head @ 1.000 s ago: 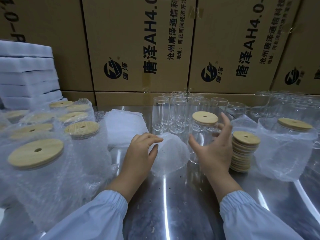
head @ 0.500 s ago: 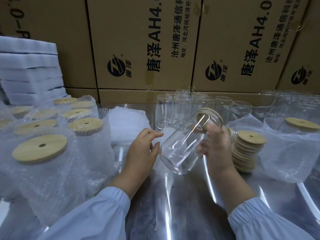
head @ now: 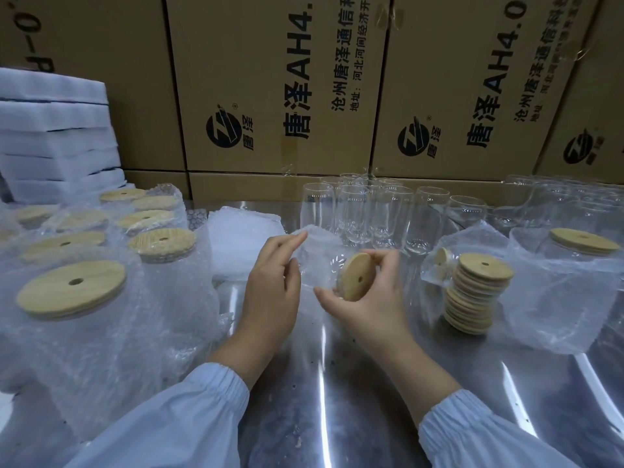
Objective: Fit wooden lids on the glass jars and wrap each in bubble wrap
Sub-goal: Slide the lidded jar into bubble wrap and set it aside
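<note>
My right hand [head: 371, 298] grips a lidded glass jar [head: 324, 268] by its round wooden lid [head: 356, 276]; the jar lies tipped over with the lid facing me. Its glass body sits inside a bubble wrap bag [head: 315, 241], whose edge my left hand [head: 273, 285] pinches just left of the jar. A stack of loose wooden lids [head: 476, 292] stands right of my right hand. Several bare glass jars [head: 368, 211] stand in a group behind my hands.
Several wrapped, lidded jars [head: 71, 292] crowd the left side. One more wrapped jar [head: 574, 271] stands at the right. A pile of flat bubble wrap bags [head: 239, 238] lies behind my left hand. White foam sheets [head: 54, 136] and cardboard boxes [head: 270, 89] stand behind the metal table [head: 337, 383].
My right hand took the upright lidded jar, tipped it over and pushed it base first into the bag held by my left hand. The lid now faces me.
</note>
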